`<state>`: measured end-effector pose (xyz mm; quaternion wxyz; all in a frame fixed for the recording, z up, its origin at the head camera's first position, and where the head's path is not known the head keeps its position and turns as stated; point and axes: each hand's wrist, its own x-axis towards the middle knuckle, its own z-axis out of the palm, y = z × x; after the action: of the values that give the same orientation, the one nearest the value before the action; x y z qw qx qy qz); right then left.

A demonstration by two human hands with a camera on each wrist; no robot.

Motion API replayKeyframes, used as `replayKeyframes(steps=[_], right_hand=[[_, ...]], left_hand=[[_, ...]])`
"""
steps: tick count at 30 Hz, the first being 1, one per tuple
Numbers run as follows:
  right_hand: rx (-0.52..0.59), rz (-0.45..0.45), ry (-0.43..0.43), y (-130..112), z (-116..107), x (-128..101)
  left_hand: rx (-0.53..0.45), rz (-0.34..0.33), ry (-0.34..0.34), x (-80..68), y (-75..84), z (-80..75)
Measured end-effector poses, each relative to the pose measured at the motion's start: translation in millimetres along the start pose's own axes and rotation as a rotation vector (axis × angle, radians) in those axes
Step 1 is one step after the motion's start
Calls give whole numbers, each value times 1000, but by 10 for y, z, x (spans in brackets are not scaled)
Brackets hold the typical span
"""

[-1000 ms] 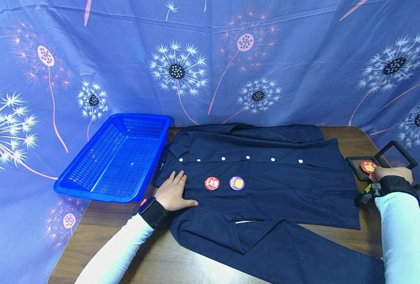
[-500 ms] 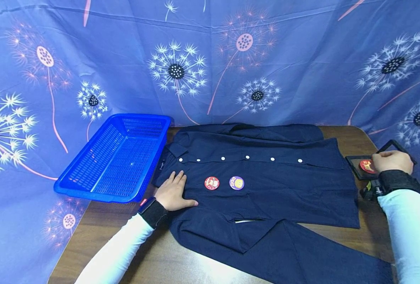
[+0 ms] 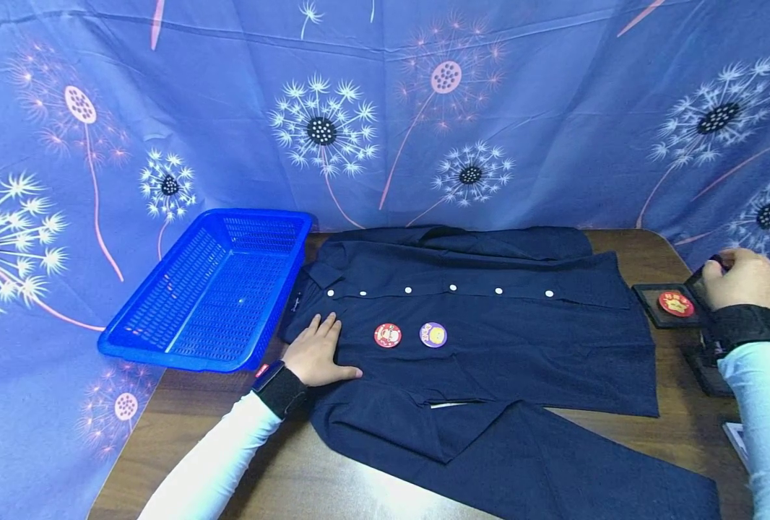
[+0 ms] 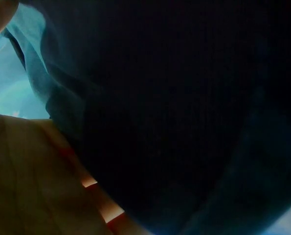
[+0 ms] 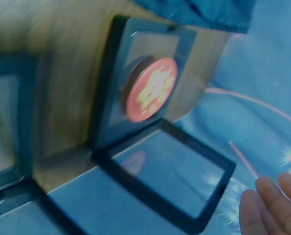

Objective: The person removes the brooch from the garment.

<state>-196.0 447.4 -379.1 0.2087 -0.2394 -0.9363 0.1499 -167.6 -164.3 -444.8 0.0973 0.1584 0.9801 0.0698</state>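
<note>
A dark navy shirt (image 3: 489, 339) lies spread on the wooden table (image 3: 333, 477); it fills the left wrist view as dark cloth (image 4: 174, 107). A red badge (image 3: 388, 335) and a purple-and-yellow badge (image 3: 433, 334) sit on its chest. My left hand (image 3: 316, 354) rests flat on the shirt near the collar, fingers straight. At the right edge a third, red badge (image 3: 675, 303) (image 5: 151, 89) lies in an open black case (image 3: 651, 307). My right hand (image 3: 742, 278) hovers by the case's raised lid (image 5: 169, 171). Its fingers (image 5: 270, 205) are loosely curled, and the right wrist view shows nothing between them.
An empty blue plastic basket (image 3: 216, 289) stands at the table's back left, touching the shirt's collar end. A second black case (image 3: 710, 368) lies under my right wrist. A blue dandelion-print cloth (image 3: 385, 108) hangs close behind and around the table.
My right hand has left the red badge in the case and moved up and to the right, to the case's lid. The left hand and shirt have stayed still.
</note>
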Motion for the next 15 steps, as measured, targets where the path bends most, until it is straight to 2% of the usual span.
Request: replayKeyframes(steps=[7, 11, 15], right_hand=[[-117, 0, -37, 143, 11, 0], [-179, -30, -38, 204, 6, 14], [-210, -42, -59, 230, -21, 32]], left_hand=[[-3, 0, -6, 3, -3, 20], [-3, 0, -6, 6, -8, 32], [-4, -5, -11, 5, 0, 27]])
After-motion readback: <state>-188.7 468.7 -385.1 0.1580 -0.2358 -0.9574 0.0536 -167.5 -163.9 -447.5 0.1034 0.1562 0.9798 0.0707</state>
